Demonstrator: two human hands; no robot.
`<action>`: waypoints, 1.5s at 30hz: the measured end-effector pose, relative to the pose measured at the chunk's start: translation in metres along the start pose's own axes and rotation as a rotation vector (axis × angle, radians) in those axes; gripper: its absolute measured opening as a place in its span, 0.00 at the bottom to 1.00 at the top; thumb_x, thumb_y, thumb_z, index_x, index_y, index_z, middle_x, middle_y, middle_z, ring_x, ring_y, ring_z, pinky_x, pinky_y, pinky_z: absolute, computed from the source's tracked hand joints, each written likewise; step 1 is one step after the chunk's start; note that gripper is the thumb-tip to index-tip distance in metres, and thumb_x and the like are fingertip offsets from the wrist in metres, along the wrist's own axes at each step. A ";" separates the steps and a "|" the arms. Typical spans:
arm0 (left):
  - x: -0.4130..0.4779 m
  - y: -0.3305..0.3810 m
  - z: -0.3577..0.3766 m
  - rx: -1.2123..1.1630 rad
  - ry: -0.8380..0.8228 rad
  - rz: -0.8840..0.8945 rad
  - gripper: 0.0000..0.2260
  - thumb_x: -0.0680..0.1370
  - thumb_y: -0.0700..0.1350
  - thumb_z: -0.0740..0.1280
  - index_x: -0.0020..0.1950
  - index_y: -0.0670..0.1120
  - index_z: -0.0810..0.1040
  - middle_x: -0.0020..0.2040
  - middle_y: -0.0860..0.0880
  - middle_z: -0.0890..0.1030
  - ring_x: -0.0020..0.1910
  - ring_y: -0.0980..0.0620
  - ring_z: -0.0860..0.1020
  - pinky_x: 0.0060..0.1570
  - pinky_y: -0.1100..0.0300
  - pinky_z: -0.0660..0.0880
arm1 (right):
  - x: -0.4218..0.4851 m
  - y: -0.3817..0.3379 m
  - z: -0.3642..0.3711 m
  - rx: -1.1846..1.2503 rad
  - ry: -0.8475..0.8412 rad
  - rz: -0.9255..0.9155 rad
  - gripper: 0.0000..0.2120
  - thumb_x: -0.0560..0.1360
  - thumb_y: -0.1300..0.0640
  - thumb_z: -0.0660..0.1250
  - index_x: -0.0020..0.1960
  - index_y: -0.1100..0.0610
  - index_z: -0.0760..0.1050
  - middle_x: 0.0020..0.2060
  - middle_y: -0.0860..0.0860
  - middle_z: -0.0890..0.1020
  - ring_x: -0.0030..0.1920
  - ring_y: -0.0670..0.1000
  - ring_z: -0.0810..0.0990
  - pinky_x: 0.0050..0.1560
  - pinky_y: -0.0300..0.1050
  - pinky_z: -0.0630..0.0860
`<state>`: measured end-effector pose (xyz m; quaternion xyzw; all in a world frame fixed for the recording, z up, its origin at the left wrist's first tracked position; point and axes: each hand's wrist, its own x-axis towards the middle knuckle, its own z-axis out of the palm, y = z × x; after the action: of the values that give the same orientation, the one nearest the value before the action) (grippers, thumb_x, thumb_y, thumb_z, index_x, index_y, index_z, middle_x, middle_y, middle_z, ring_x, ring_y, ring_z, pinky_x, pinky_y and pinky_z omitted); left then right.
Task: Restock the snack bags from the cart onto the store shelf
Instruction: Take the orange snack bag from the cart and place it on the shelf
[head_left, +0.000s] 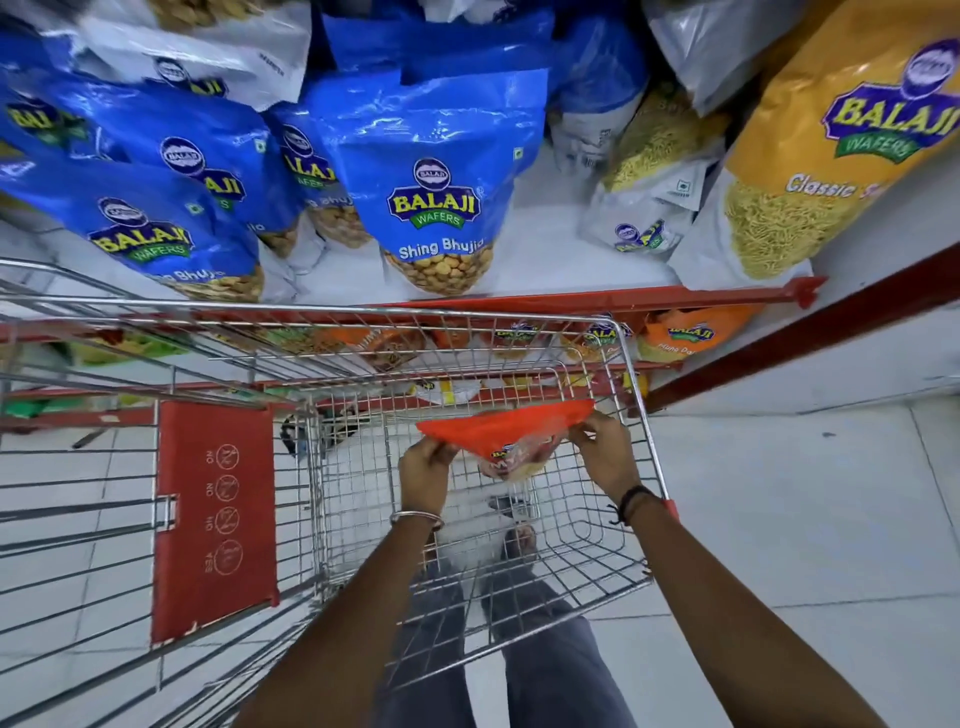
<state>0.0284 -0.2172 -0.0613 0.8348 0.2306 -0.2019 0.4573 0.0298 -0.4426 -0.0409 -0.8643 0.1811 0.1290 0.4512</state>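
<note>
Hands: left (427, 462), right (605, 447) clamp orange bag (506, 428) | inside cart (636, 374) | shelf (597, 299) ahead

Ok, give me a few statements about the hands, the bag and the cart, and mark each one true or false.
1. Both hands, left hand and right hand, hold the orange bag. True.
2. The orange bag lies on the top shelf. False: it is held over the cart.
3. The blue bags stand on the shelf. True.
4. The cart is full of bags. False: only the held bag shows in it.
</note>
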 end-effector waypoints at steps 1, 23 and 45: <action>-0.002 0.003 -0.005 -0.065 -0.004 0.028 0.14 0.74 0.36 0.64 0.35 0.54 0.73 0.34 0.53 0.76 0.36 0.58 0.74 0.40 0.69 0.71 | -0.004 -0.005 -0.003 0.018 0.006 -0.006 0.07 0.71 0.68 0.67 0.47 0.62 0.80 0.44 0.58 0.84 0.44 0.52 0.79 0.49 0.42 0.72; -0.181 0.346 -0.206 -0.849 0.065 0.885 0.10 0.78 0.37 0.59 0.44 0.49 0.76 0.43 0.49 0.78 0.42 0.56 0.78 0.35 0.63 0.80 | -0.111 -0.321 -0.234 0.849 0.086 -0.673 0.06 0.77 0.64 0.59 0.44 0.56 0.71 0.34 0.44 0.84 0.38 0.43 0.82 0.37 0.42 0.83; -0.052 0.545 -0.241 -0.647 0.149 0.948 0.07 0.79 0.40 0.58 0.53 0.43 0.73 0.54 0.41 0.78 0.52 0.44 0.78 0.38 0.56 0.80 | 0.065 -0.451 -0.308 0.783 0.247 -0.772 0.09 0.77 0.61 0.60 0.39 0.54 0.68 0.50 0.56 0.75 0.50 0.51 0.78 0.53 0.55 0.80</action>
<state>0.3268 -0.2805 0.4530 0.6767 -0.0870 0.1650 0.7122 0.3001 -0.4721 0.4365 -0.6446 -0.0627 -0.2245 0.7281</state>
